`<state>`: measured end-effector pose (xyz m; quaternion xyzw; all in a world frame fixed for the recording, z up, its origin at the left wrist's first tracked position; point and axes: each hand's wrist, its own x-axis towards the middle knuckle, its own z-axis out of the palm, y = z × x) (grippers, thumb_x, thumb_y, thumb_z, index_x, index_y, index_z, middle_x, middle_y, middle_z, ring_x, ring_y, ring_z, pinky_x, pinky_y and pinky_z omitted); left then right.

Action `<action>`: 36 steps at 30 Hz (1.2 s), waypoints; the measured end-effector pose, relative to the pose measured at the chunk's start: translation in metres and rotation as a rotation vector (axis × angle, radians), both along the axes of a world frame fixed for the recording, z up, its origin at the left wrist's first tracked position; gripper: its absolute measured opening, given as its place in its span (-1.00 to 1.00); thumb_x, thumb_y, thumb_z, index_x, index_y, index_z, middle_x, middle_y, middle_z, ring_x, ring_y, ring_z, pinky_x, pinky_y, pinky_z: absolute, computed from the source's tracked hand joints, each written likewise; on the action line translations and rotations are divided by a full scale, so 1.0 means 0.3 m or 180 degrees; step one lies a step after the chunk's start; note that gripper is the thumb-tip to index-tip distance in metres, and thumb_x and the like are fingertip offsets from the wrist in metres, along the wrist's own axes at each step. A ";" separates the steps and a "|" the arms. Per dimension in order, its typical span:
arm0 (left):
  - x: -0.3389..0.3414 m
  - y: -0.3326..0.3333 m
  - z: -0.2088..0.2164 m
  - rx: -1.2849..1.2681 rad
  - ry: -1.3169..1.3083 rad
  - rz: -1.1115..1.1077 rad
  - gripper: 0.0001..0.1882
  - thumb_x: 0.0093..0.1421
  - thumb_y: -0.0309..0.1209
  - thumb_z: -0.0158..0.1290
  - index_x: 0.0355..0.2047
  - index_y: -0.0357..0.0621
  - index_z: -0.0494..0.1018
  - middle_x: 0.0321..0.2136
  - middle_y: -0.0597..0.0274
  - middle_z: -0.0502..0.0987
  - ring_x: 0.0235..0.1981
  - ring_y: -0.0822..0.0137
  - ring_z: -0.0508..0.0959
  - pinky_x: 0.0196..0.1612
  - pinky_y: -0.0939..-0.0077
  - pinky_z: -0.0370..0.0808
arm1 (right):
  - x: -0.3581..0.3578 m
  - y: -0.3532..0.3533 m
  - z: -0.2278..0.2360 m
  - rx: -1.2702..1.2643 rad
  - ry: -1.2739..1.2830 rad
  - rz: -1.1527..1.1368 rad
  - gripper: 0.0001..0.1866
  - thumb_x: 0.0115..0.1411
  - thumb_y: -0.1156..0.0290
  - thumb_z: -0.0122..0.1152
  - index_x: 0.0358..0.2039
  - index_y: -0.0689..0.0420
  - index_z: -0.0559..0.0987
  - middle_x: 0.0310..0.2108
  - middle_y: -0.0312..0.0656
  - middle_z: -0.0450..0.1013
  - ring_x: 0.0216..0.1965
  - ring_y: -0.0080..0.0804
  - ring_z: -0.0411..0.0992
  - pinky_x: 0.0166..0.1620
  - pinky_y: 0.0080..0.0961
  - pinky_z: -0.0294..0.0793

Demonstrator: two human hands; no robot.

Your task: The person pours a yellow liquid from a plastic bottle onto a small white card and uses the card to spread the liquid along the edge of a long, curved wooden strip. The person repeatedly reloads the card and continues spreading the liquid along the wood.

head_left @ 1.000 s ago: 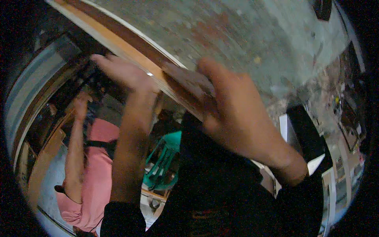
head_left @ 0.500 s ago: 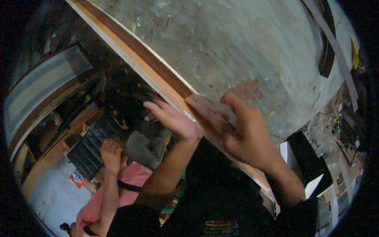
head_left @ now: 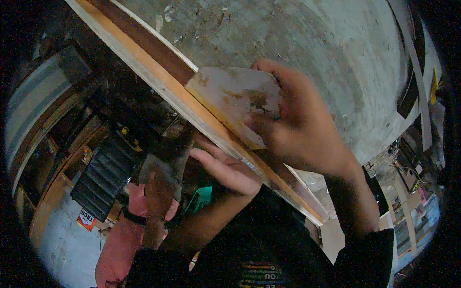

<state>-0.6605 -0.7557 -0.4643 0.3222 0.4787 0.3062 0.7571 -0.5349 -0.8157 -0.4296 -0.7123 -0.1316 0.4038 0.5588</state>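
Observation:
A long wooden piece (head_left: 144,65) with pale edges and a brown recess runs diagonally from the upper left to the lower centre. My right hand (head_left: 302,125) grips a flat, greyish putty spreader (head_left: 230,91) smeared with brown. The spreader's lower-left edge lies along the wood's orange-brown strip, and its broad face is turned up. Beneath the wood's left side is my left hand (head_left: 233,172), palm up, thumb stretched out and fingers extended. It holds nothing that I can see; its fingertips are partly in shadow near the wood.
Another person in a pink top (head_left: 120,249) is at the lower left, beside a black ribbed cushion (head_left: 103,175) and an orange-and-white package (head_left: 86,218). A glazed frame (head_left: 53,91) stands at far left. Stained grey floor (head_left: 336,43) spreads beyond the wood. Long strips (head_left: 415,67) lie at the right.
My right hand has moved up with the spreader, whose broad face now shows more. My left hand has shifted slightly right and down. The other person's arm has moved lower.

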 end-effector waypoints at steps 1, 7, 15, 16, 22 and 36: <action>-0.019 -0.004 -0.011 -0.0016 0.0322 0.0290 -0.14 0.34 0.32 -0.26 0.42 -0.01 0.08 0.37 -0.04 0.18 0.35 -0.07 0.22 0.42 -0.04 0.11 | 0.009 0.004 0.002 0.0178 0.0046 0.0053 -0.25 0.13 0.73 0.28 0.31 0.23 0.18 0.11 -0.06 0.37 0.16 -0.33 0.37 0.23 -0.35 0.39; -0.109 -0.007 -0.085 0.0898 0.0771 -0.0158 -0.16 0.38 0.27 -0.30 0.43 -0.05 -0.03 0.39 -0.03 0.08 0.39 0.02 0.12 0.45 0.02 0.01 | 0.056 0.010 0.098 0.0567 0.0864 -0.0200 -0.23 0.17 0.74 0.27 0.34 0.19 0.14 0.17 -0.04 0.35 0.19 -0.28 0.37 0.20 -0.29 0.46; -0.132 0.016 -0.127 -0.0381 -0.0617 -0.0140 -0.10 0.35 0.34 -0.36 0.43 -0.09 -0.07 0.40 0.02 0.03 0.41 0.09 0.06 0.45 0.08 -0.05 | 0.138 0.147 0.030 -0.0148 -0.0344 0.0048 -0.29 0.21 0.62 0.24 0.33 0.20 0.18 0.12 0.00 0.42 0.17 -0.28 0.40 0.09 -0.28 0.51; -0.135 0.016 -0.137 -0.0423 -0.0726 -0.0192 -0.09 0.35 0.35 -0.37 0.42 -0.09 -0.07 0.41 0.03 0.03 0.41 0.10 0.05 0.45 0.09 -0.06 | 0.133 0.184 0.031 -0.0267 -0.0820 0.0217 -0.29 0.20 0.60 0.25 0.33 0.20 0.19 0.12 0.00 0.43 0.15 -0.29 0.42 0.08 -0.29 0.51; -0.113 0.013 -0.210 -0.0733 -0.0740 0.0186 -0.03 0.29 0.42 -0.32 0.41 -0.10 0.06 0.39 0.10 0.12 0.38 0.11 0.15 0.42 0.06 0.08 | 0.208 0.248 0.103 -0.0024 0.0295 0.0329 -0.25 0.11 0.57 0.34 0.31 0.22 0.25 0.08 -0.08 0.47 0.03 -0.30 0.49 0.07 -0.29 0.51; -0.107 -0.034 -0.287 -0.0218 -0.0469 -0.0756 -0.33 0.43 0.16 -0.30 0.23 -0.18 0.16 0.19 0.13 0.24 0.18 0.20 0.28 0.29 0.23 0.19 | 0.306 0.399 0.079 0.0046 0.0336 0.0318 -0.33 0.08 0.61 0.35 0.22 0.21 0.36 -0.02 -0.18 0.50 -0.10 -0.34 0.49 0.04 -0.35 0.49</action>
